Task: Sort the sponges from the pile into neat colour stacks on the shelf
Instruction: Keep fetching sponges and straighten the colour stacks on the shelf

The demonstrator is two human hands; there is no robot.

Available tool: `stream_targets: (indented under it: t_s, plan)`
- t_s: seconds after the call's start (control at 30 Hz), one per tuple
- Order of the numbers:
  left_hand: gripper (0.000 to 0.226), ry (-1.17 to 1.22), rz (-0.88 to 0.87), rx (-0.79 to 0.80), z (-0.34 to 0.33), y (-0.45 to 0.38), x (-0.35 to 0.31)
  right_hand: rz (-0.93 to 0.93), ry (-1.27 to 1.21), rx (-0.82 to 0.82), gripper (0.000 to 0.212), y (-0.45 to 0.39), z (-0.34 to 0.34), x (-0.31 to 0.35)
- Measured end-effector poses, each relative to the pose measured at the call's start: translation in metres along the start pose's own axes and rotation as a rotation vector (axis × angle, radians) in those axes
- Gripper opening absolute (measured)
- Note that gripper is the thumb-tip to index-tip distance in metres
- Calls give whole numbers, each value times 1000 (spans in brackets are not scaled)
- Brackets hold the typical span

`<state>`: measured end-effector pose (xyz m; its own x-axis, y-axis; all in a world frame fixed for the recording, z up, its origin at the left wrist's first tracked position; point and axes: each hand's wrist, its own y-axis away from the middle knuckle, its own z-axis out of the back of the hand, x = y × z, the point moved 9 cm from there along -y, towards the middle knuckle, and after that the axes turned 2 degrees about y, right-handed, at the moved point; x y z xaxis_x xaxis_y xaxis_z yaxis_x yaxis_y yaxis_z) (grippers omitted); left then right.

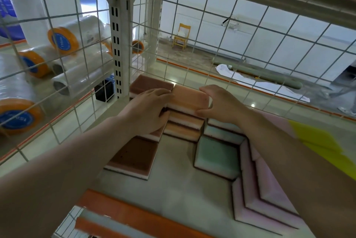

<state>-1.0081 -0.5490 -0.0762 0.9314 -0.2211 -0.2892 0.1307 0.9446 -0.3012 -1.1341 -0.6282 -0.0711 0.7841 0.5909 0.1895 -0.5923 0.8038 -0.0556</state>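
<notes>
Both hands are on the orange sponge (187, 99) at frame centre, topping the orange stack (183, 122) by the wire mesh back (212, 35). The right hand (221, 105) pinches its right end between thumb and curled fingers, likely to square it up. The left hand (148, 110) lies flat, fingers straight, pressing the left edge as a stop. Brown sponges (134, 155) sit left of centre, a green sponge (217, 155) right, pink sponges (269, 189) lower right, on the shelf (173, 189).
</notes>
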Motion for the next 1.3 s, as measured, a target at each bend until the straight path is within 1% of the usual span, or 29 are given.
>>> stream_targets:
  t_s: [0.13,0.37,0.5,0.7,0.8,0.93,0.97,1.03,1.17,1.23,1.3]
  plan:
    - [39,-8,-26,-29,3,6,-12,33,-5,-11,78,7,0,6]
    - [38,-12,-23,-59,-4,23,-21,60,-1,-41,76,23,1,12]
    - [36,35,-55,-76,0,37,-26,70,-9,-40,74,33,1,17]
    - [33,70,-58,-22,-5,45,-30,82,9,-52,66,57,-1,25]
    - [33,84,-70,-1,-7,50,-36,56,-5,-71,58,71,0,26]
    - [28,184,-78,-18,-9,64,-42,11,-39,-69,53,92,-3,30]
    - [27,163,-90,8,-12,68,-44,3,-35,-72,53,97,-3,32]
    - [32,98,-112,61,-15,78,-46,-15,-30,-70,52,109,-4,36]
    - [32,74,-201,74,-13,90,-57,-100,-110,-59,53,136,-7,38]
    - [35,37,-207,130,-20,95,-64,-139,-146,-86,54,150,-3,38]
    - [34,32,-211,160,-26,97,-74,-166,-131,-116,55,165,1,36]
